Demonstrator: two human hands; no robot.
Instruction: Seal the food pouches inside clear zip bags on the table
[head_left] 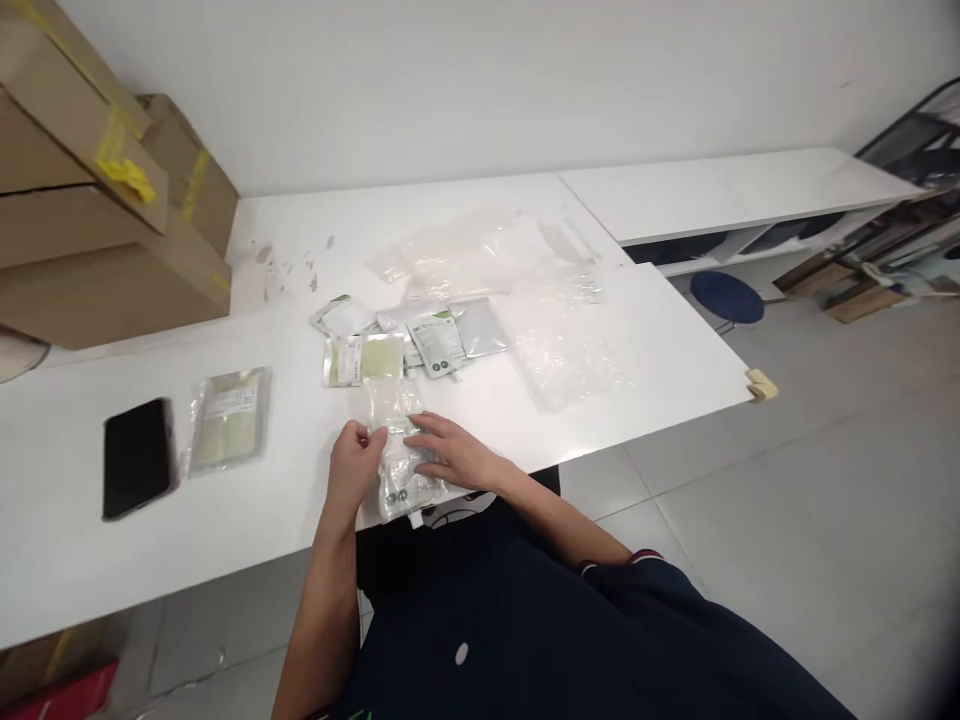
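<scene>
At the table's front edge lies a clear plastic bag (390, 400) with a spouted pouch (409, 490) inside it, the white spout toward the body. My left hand (356, 462) pinches the bag's left side between thumb and fingers. Across the bag's right side, my right hand (454, 455) rests with its fingers spread. Just beyond the bag is a green packet (382, 357) with a white label. Behind and right of it, white-and-green pouches (439, 343) and a silvery pouch (480, 328) overlap.
A black phone (139, 458) and another bagged green packet (229, 418) lie at left on the white table (300, 510). Clear empty bags (566, 345) spread at right. Cardboard boxes (112, 230) stack at back left. A blue stool (726, 297) stands beyond the table's right side.
</scene>
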